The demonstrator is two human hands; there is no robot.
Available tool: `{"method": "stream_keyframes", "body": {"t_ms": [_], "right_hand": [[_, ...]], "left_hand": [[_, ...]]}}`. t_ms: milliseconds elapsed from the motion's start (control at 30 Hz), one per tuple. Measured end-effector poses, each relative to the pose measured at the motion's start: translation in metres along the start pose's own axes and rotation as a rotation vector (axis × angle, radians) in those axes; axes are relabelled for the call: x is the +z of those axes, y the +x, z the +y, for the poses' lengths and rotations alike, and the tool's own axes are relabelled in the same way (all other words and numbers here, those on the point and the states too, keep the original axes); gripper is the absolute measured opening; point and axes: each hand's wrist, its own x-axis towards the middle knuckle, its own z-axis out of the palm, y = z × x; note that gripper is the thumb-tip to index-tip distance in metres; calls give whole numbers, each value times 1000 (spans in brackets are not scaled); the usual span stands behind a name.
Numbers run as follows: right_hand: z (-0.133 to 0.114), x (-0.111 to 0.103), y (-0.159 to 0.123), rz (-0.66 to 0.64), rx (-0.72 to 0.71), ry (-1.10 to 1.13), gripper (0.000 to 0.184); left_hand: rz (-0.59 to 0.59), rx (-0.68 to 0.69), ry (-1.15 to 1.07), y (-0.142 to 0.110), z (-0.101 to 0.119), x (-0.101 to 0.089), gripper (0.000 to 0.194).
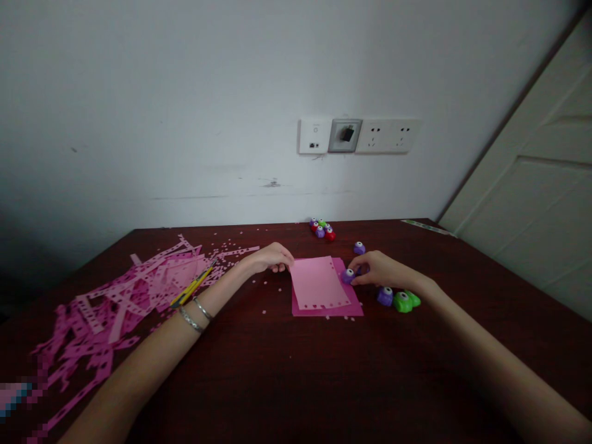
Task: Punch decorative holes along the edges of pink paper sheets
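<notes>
your left hand is pinching the upper left corner of the light pink sheet between thumb and fingers, with the other fingers curling in. that sheet is lying in front of you, a bit askew on the darker pink sheet, which is showing along its right side and bottom. small holes are running down the light sheet's right edge and along its bottom edge.

your right hand is grasping a small purple punch by its sides — thumb and fingers are closing around it at the right edge of the light sheet, over the darker one. you're not showing whether paper is sitting in its slot, so i can't tell.

just beside your right hand, on the side nearer you, a second purple punch is resting next to the green punches. a lone purple punch is standing beyond that hand, and a cluster of red, green and purple punches is sitting farther back, near the wall.

over on your left, a heap of pink strips is spreading across the dark red table — a yellow cutter knife is lying at its right side, and tiny pink bits are scattering between the heap and the sheets.
</notes>
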Motion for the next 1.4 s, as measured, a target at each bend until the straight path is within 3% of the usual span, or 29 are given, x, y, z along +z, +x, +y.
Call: {"method": "stream_keyframes", "body": {"t_ms": [600, 1400], "right_hand": [[-6, 5, 2, 13, 3, 18, 34], [-4, 5, 5, 4, -13, 17, 32]], "left_hand": [[-109, -55, -91, 4, -6, -2, 25], [-118, -63, -136, 6, -10, -2, 24]]}}
